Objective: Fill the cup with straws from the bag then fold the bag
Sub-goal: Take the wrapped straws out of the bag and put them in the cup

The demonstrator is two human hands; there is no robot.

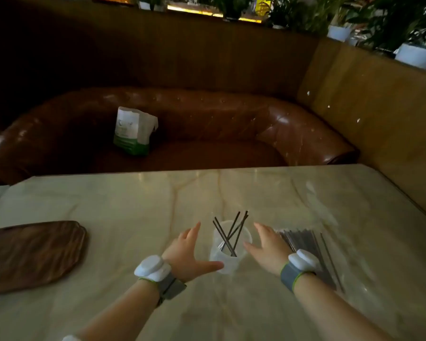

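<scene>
Nearby, tray [32, 254] beside cup [228, 247].

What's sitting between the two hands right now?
Head view: the clear cup, with a few dark straws leaning in it, stands between the open left hand and right hand.

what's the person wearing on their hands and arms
Both hands are bare, no gloves, and the forearms show no sleeves. Each wrist carries a grey fabric strap edged in green, with a rounded white plastic device mounted on top: one on the left wrist, one on the right wrist. The left hand and right hand show no rings. No cables are visible.
</scene>
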